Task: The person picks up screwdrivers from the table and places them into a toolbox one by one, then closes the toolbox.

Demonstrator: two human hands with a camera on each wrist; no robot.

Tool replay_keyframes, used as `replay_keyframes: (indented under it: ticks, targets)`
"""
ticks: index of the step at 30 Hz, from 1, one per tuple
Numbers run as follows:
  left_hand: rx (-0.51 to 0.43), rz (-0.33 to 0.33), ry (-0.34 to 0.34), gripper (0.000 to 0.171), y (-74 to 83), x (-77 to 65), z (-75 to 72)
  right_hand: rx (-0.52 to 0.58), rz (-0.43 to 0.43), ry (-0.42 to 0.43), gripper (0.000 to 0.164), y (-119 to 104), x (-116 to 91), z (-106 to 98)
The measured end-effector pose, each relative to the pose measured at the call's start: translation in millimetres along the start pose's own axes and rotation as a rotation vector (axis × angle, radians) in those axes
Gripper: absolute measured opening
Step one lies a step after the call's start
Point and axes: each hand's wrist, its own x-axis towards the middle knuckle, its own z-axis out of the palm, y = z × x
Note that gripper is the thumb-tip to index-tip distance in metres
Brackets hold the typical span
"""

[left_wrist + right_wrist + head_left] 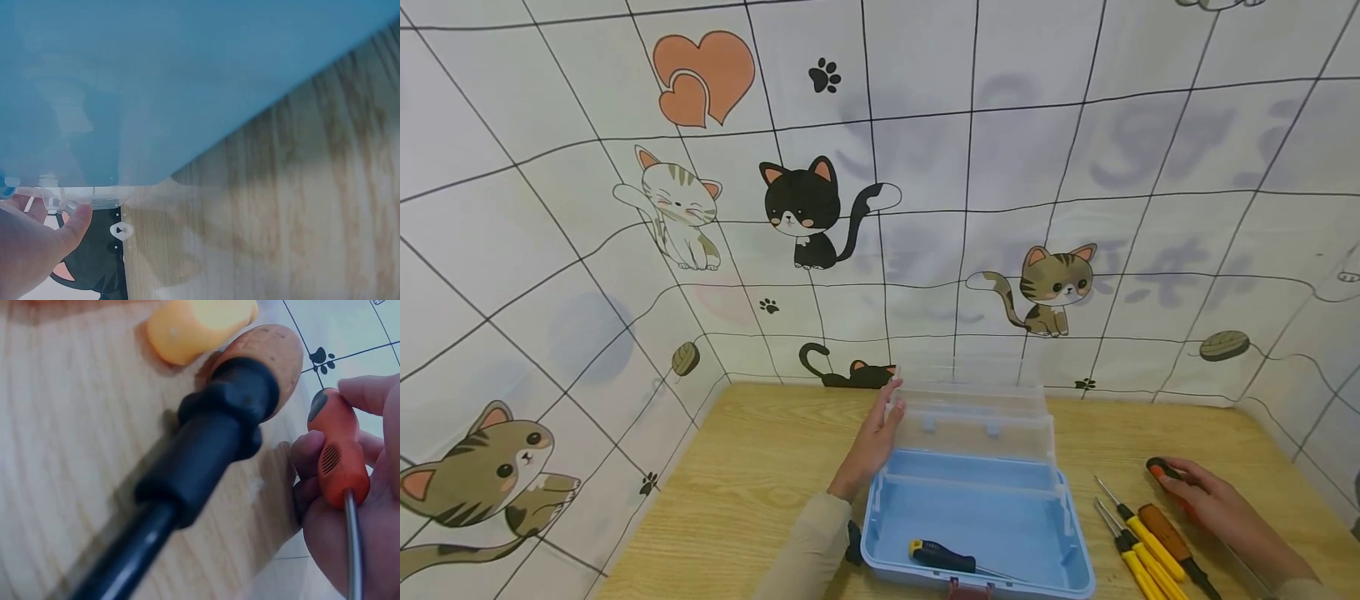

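A light blue toolbox (977,517) sits on the table with its clear lid (1022,440) raised at the back. My left hand (871,440) pinches the lid's left edge; in the left wrist view its thumb (76,228) presses against the clear plastic. Inside the box lies a screwdriver with a black and yellow handle (943,557). To the right, my right hand (1228,508) grips a screwdriver by its red-orange handle (344,456), the metal shaft running back along the palm. Beside that hand lies a tool with a brown handle (1167,533) and black shaft.
Several yellow-handled screwdrivers (1153,546) lie between the box and my right hand, tips pointing away. A wall covering with cat drawings (801,212) rises at the table's (767,450) back edge. A dark object (853,543) shows by the box's left side.
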Motion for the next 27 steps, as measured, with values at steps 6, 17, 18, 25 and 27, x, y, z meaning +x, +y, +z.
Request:
replay_keyframes:
  ticks: [6, 17, 18, 25, 27]
  targets:
    - [0.007, 0.003, 0.019, 0.053, -12.1, 4.3, 2.3, -0.06, -0.063, 0.023, 0.072, -1.4, 0.3, -1.6]
    - [0.0, 0.007, 0.005, 0.046, -15.1, 5.6, 1.9, -0.129, -0.11, 0.032, 0.067, -5.7, 1.9, -7.1]
    - [0.0, 0.007, 0.004, 0.046, -15.2, 5.7, 2.0, -0.126, -0.115, 0.033, 0.067, -6.0, 1.2, -7.6]
    - [-0.003, -0.002, 0.013, 0.046, -15.7, 6.2, 2.1, -0.087, -0.149, 0.037, 0.065, -9.2, -1.0, -11.3]
    - [-0.004, 0.0, 0.012, 0.046, -15.3, 6.1, 2.4, -0.068, -0.143, 0.03, 0.065, -10.3, -1.6, -11.5]
